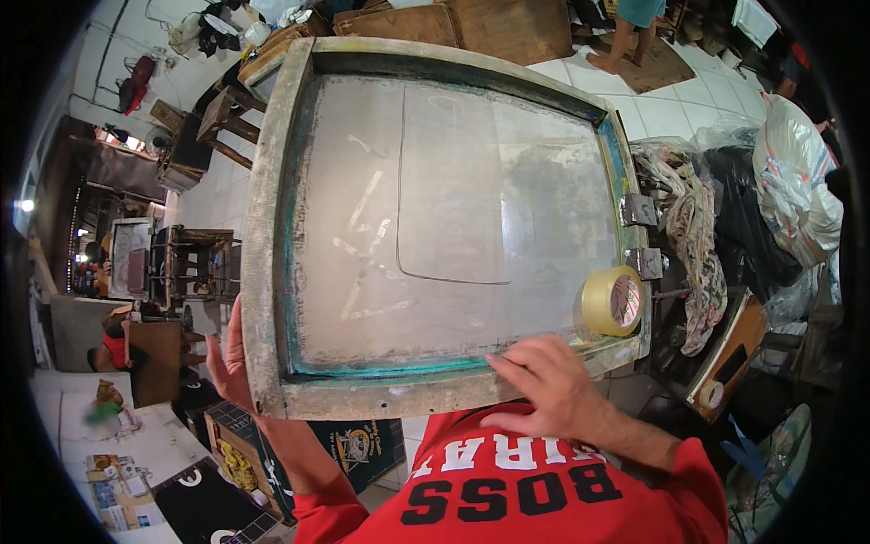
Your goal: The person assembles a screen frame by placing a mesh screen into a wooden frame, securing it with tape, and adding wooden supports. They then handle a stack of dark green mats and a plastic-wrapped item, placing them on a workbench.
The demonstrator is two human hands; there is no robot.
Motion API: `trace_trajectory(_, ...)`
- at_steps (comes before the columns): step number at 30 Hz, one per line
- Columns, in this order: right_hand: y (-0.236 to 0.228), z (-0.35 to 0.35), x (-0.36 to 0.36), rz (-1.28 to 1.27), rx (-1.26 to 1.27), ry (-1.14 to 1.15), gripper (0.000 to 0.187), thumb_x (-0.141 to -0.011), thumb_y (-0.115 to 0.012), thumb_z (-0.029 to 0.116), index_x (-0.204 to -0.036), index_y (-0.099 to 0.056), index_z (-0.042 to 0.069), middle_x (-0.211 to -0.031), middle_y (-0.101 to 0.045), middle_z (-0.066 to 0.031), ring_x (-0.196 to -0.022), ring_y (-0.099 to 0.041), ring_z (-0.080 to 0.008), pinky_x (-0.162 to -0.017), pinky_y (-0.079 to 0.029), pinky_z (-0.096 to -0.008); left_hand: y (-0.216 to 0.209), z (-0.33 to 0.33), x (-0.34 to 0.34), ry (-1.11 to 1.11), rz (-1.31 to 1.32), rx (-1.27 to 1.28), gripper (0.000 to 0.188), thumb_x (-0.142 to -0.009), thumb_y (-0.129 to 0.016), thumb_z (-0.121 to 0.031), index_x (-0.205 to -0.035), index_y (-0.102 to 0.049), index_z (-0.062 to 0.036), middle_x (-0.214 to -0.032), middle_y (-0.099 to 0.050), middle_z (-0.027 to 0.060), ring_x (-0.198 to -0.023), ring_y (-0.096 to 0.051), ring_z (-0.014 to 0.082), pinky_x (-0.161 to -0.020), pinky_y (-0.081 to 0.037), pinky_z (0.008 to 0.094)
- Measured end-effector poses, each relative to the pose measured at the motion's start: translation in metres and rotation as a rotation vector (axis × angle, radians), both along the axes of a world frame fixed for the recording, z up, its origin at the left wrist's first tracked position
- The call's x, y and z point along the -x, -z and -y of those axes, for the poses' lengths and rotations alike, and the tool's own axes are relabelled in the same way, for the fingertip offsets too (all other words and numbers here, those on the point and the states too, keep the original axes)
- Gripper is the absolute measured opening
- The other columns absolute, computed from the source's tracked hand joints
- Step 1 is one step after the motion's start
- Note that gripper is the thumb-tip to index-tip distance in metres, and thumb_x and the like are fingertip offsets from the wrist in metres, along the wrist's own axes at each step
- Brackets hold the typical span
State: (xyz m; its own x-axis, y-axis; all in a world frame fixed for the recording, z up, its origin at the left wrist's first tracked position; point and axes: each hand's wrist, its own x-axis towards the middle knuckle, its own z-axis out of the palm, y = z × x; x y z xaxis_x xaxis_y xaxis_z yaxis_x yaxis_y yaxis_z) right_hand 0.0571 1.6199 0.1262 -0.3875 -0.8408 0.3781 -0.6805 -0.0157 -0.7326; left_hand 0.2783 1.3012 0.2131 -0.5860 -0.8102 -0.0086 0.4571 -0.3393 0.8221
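Clearly a stiff thing, this frame [272, 227]: a big wooden rectangle with grey mesh [435, 208] stretched across, held up close before the chest, filling the middle of the view. Left hand [231, 363] clasped round the near left corner, fingers hidden behind the wood, thumb side showing. Right hand [548, 385] laid flat on the near rail, fingers spread toward the mesh edge, pressing rather than closed on anything. Probably moderate in weight but awkward from its span; rigid along the rails, so best taken there, at corners or mid-rail, one hand each side. Mesh likely taut and easily punctured or slackened, so not a place for fingertips. Wood worn and paint-stained, rough enough not to slip. Tape roll [612, 301] resting loose at the right rail, just beside two metal clamps [640, 236]; likely to slide off if tilted.
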Motion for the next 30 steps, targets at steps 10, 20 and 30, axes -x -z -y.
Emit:
trace_trajectory(10, -0.002, 0.008, -0.016, 0.034, 0.004, 0.104, 0.054, -0.054, -0.07, 0.003, -0.107, -0.071, 0.005, -0.095, -0.066, -0.0032, -0.085, -0.06, -0.0239, -0.084, -0.044, -0.0386, 0.074, -0.087, 0.077, 0.596, -0.188, -0.619, 0.093, -0.095, -0.04, -0.068, -0.155, -0.028, 0.0022, -0.158, -0.03, 0.0226, -0.139, -0.038, 0.0382, -0.115, -0.033, 0.0534)
trace_trajectory(20, -0.017, 0.007, -0.017, 0.021, -0.034, 0.141, 0.051, -0.055, -0.068, 0.005, -0.106, -0.073, 0.007, -0.097, -0.068, -0.002, -0.084, -0.061, -0.0215, -0.085, -0.044, -0.0389, 0.044, -0.053, 0.167, 0.791, -0.124, -0.596, 0.113, -0.09, -0.026, -0.085, -0.155, -0.023, 0.0068, -0.163, -0.019, 0.0258, -0.15, -0.018, 0.0452, -0.124, -0.012, 0.0539)
trace_trajectory(30, -0.006, 0.008, -0.018, 0.01, 0.008, 0.148, 0.051, -0.055, -0.069, 0.007, -0.106, -0.073, 0.007, -0.096, -0.067, -0.0025, -0.083, -0.061, -0.021, -0.083, -0.044, -0.0394, 0.049, -0.069, 0.136, 0.675, -0.085, -0.665, 0.112, -0.09, -0.026, -0.084, -0.156, -0.021, 0.0056, -0.163, -0.02, 0.0244, -0.153, -0.017, 0.0354, -0.125, -0.007, 0.0524)
